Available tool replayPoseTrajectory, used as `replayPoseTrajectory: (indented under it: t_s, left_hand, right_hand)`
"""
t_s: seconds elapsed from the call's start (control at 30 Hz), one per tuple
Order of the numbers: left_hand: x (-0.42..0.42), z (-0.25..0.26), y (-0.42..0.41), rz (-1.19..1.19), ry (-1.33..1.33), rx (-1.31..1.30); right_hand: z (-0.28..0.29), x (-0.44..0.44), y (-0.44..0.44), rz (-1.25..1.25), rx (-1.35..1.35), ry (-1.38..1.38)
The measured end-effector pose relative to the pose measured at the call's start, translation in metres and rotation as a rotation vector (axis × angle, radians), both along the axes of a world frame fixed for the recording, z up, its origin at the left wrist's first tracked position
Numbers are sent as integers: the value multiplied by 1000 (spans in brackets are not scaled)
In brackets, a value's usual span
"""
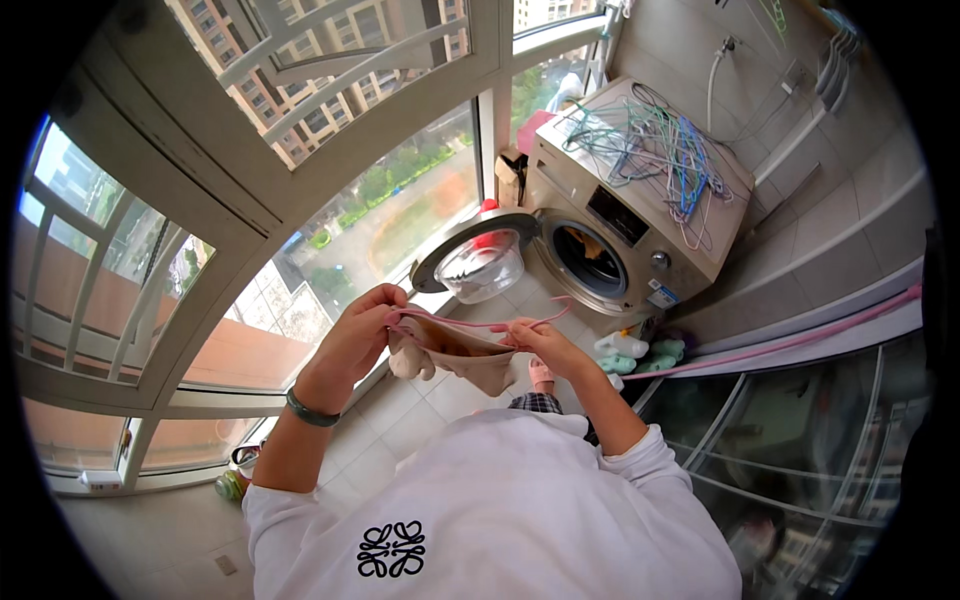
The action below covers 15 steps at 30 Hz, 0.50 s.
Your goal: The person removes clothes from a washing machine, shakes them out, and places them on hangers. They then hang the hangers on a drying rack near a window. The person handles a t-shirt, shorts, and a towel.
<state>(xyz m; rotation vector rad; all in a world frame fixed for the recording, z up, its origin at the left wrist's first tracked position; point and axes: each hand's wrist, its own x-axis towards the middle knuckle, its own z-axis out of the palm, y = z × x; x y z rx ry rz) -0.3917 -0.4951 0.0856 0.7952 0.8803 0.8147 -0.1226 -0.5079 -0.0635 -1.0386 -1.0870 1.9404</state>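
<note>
My left hand (373,328) pinches one end of a pink clothes hanger (457,322) together with the edge of a beige cloth garment (469,364). At the garment's other end, my right hand (534,337) grips the hanger and the fabric, and the hanger's hook sticks out beyond those fingers. The garment hangs between both hands, its upper edge spread along the hanger. Beyond the hands stands a front-loading washing machine (570,191) with its round door (480,259) swung wide. Something yellow-brown (589,244) lies in the drum.
Tangled wire hangers (637,142) cover part of the washer's top. Bottles (622,345) stand on the floor by its front corner. Windows with railings (341,94) run along the left; a glass panel (795,435) and a pink pole (810,324) lie to the right. Grey hangers (836,67) hang at upper right.
</note>
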Motion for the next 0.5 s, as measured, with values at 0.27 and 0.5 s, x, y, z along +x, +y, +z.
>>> replayPoseTrajectory:
  t_s: [0.27, 0.5]
  left_hand:
    - [-17, 2, -22, -55, -24, -23]
    - [-41, -1, -38, -144, -187, -103]
  right_hand:
    - [26, -18, -14, 176, 109, 44]
    - [45, 2, -6, -73, 186, 55]
